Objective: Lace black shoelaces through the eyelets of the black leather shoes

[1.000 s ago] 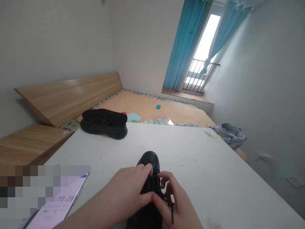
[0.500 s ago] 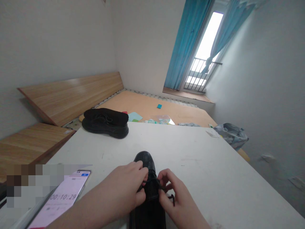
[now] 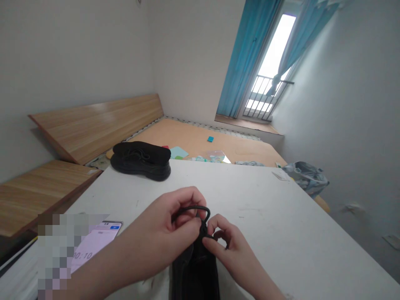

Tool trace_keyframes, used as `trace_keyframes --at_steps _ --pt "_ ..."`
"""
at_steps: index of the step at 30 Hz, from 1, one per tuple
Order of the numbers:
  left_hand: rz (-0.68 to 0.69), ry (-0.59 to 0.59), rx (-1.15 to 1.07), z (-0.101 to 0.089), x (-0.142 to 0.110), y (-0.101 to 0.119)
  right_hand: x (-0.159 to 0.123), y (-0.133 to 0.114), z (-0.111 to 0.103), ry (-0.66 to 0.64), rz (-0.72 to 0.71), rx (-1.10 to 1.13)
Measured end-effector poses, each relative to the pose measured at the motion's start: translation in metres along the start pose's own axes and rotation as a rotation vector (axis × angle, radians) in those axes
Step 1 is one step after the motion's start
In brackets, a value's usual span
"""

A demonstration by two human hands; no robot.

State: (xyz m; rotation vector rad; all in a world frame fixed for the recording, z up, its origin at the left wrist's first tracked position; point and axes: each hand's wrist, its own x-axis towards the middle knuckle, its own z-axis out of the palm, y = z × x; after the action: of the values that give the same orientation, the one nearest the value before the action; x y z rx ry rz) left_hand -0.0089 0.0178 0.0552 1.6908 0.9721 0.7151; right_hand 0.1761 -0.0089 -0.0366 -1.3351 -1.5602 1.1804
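Observation:
A black shoe [image 3: 195,275] stands on the white table [image 3: 259,233] right in front of me, its toe pointing away and mostly covered by my hands. My left hand [image 3: 183,218] is closed over its front, pinching a black shoelace [image 3: 200,207] that curves up in a loop. On the shoe's right side, my right hand [image 3: 226,239] has thumb and index finger pinched on the lace near the knot area. Exactly how the lace runs between the fingers is hidden. The other black shoe [image 3: 140,160] lies at the table's far left edge.
A phone [image 3: 93,246] with a running timer lies at the left, partly behind my left forearm. Past the table is an orange surface [image 3: 187,131] with papers and plastic bits. A bin with a grey bag [image 3: 306,177] stands at the right.
My left hand has risen and turned over the shoe's toe, pulling up a loop of lace. My right hand stays at the shoe's right side, still pinching.

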Motion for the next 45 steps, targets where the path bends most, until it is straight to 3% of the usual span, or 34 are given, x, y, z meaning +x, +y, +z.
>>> trace_keyframes --at_steps 2,5,11,14,16,19,23,26,29,33,36,39,45 --pt "0.011 0.001 -0.002 -0.003 -0.003 0.007 0.002 -0.001 -0.001 -0.014 0.021 0.04" --pt "0.001 -0.089 0.149 -0.008 -0.004 0.006 0.006 -0.009 -0.004 -0.051 0.011 0.115" --pt "0.047 -0.199 0.707 -0.007 0.001 -0.013 0.005 -0.041 -0.021 -0.232 -0.008 0.389" --pt "-0.069 -0.157 0.85 0.001 0.007 -0.022 -0.002 -0.052 -0.03 -0.204 -0.053 0.392" --pt "-0.154 -0.138 0.883 0.006 0.011 -0.028 -0.009 -0.057 -0.034 -0.114 -0.115 0.283" --pt "-0.164 -0.173 0.916 0.012 0.015 -0.035 -0.017 -0.062 -0.034 -0.047 -0.27 -0.06" --pt "-0.138 -0.198 0.903 0.013 0.017 -0.04 -0.018 -0.065 -0.031 0.027 -0.702 -0.709" --pt "-0.114 -0.223 0.862 0.013 0.018 -0.042 -0.016 -0.067 -0.031 0.142 -0.856 -0.901" --pt "-0.084 -0.255 0.794 0.013 0.022 -0.046 -0.019 -0.07 -0.031 -0.025 -0.712 -0.675" --pt "-0.059 -0.231 0.66 0.007 0.028 -0.046 -0.016 -0.057 -0.028 -0.289 -0.332 -0.43" --pt "-0.065 -0.133 0.48 -0.001 0.028 -0.038 -0.003 -0.031 -0.024 -0.238 -0.097 -0.321" --pt "-0.013 -0.01 0.149 -0.01 0.022 -0.024 0.012 -0.007 -0.02 -0.136 -0.019 -0.301" --pt "0.149 0.146 -0.051 -0.02 0.005 -0.008 0.031 0.008 -0.026 -0.267 0.094 -0.208"
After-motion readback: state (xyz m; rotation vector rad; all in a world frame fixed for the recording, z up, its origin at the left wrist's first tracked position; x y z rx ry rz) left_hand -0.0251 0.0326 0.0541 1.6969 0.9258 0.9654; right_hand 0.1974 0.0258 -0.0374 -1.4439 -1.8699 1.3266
